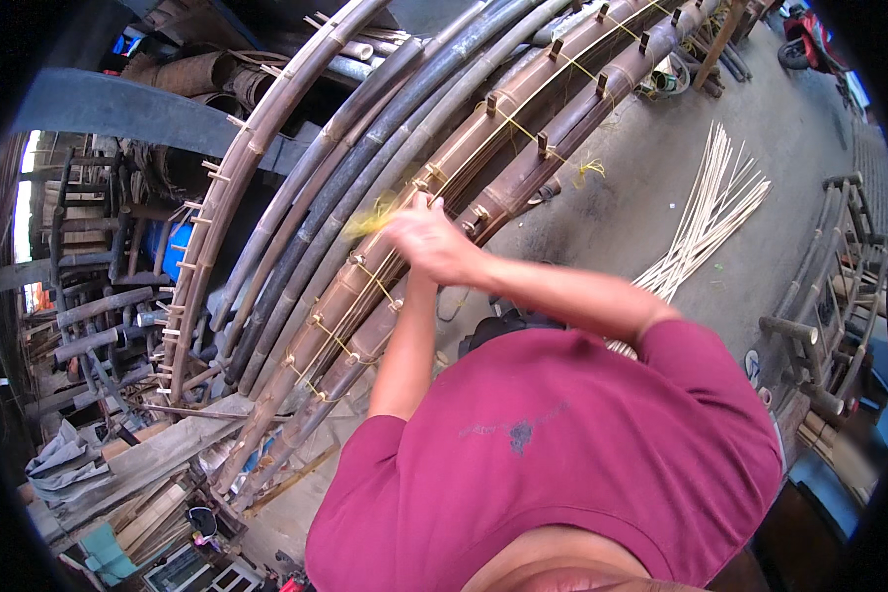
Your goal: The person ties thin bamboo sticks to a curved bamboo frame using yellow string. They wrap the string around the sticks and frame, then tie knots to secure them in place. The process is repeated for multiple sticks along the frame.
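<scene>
My right hand [432, 242] is blurred by motion and crosses over my left wrist. A smeared tuft of yellow twine [370, 217] trails from its fingers, which look closed on it. Most of my left hand [422, 201] is hidden behind the right; its fingertips show at a short peg on a long brown bamboo pole [375, 259]. A second bamboo pole [518, 187] runs alongside, with short pegs along it. Yellow twine is strung across both poles in several places. Thin bamboo strips [464, 163] lie lengthwise between them.
Several grey bamboo poles [350, 183] lie just beyond, past them a curved pegged pole [225, 178]. Loose pale bamboo sticks [701, 212] are spread on the concrete floor [622, 197] at right. A bamboo frame [827, 296] stands far right; wooden planks [158, 449] lie lower left.
</scene>
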{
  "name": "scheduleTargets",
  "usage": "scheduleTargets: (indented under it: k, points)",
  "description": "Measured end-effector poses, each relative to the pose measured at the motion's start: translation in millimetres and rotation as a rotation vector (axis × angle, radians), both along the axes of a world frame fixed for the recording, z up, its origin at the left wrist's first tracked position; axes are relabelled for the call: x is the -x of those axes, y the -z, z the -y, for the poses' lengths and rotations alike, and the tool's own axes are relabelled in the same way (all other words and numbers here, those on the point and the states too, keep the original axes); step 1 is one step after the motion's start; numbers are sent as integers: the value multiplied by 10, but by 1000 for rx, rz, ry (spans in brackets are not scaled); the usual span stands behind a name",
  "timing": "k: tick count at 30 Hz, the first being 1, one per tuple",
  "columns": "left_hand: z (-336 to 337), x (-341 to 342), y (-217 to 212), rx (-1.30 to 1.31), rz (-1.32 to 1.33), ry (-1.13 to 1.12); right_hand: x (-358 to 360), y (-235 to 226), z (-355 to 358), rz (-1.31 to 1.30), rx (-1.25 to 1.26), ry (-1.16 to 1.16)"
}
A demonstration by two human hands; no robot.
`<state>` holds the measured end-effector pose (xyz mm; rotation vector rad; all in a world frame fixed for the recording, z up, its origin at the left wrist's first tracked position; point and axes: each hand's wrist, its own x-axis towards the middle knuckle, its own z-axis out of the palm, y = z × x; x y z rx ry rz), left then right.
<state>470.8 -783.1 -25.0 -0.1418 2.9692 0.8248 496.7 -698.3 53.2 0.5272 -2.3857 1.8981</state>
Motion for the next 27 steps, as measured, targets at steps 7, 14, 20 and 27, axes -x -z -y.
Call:
scheduleTargets:
  k: [7, 14, 20, 27]
  points:
    - [58, 34, -106, -159, -33, 51, 1512, 440, -50, -289, -966, -393]
    - [142, -6, 32, -123, -84, -68, 78, 4, -911, 110, -361, -942]
    - [-12, 204, -260, -444, -342, -4, -317, 704, -861, 45, -274, -547]
    - [570, 1316, 461, -12, -216, -68, -419, 791, -700, -306, -800, -638]
